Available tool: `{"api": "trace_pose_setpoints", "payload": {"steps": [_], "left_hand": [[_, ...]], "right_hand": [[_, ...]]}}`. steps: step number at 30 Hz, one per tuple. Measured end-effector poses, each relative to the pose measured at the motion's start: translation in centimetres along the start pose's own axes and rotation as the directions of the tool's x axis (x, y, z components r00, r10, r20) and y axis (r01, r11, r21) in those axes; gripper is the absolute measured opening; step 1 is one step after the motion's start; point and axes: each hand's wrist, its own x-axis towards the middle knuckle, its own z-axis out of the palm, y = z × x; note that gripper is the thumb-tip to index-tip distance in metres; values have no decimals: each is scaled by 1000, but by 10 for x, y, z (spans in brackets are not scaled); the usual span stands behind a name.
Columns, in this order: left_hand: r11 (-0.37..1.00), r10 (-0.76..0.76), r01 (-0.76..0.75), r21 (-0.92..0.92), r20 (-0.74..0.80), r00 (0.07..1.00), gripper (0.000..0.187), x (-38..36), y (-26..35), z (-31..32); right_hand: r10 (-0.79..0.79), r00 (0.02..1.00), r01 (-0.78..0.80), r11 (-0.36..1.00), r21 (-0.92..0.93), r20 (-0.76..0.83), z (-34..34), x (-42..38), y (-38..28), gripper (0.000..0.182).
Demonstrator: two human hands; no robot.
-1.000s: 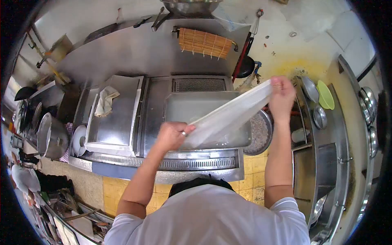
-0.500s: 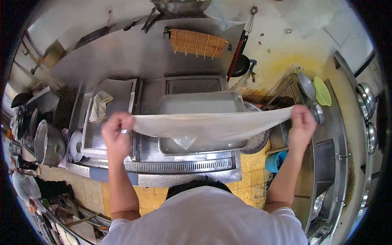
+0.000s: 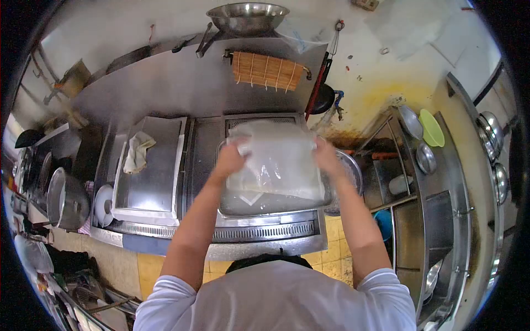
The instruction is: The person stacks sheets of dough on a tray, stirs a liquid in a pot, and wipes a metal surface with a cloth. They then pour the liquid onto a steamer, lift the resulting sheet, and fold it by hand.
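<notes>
A white sheet, thin and slightly see-through with shiny wet patches, spreads over a rectangular metal tray on the steel counter. At its left side my left hand has its fingers bent at the sheet; they are blurred, so their grip is unclear. My right hand pinches the sheet's upper right side. A small pale corner piece shows in the tray below the sheet's front edge.
A folded cloth lies on a framed steel tray at left. A round metal bowl stands right of the tray. Further right is a shelf with a green bowl. A bamboo mat hangs behind.
Both hands have moved inward and forward. The sheet, stretched in a band across the tray before, now lies spread out over it. The view has shifted slightly.
</notes>
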Motion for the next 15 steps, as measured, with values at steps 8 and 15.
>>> {"api": "trace_pose_setpoints", "payload": {"steps": [8,15], "left_hand": [[829,196,-262,494,182,964,22,-92,-92,65],[805,193,-291,517,235,953,20,-129,-90,55]], "right_hand": [[-39,963,188,809,-557,268,63,-112,45,31],[13,989,92,739,-668,150,57,-153,17,24]]}}
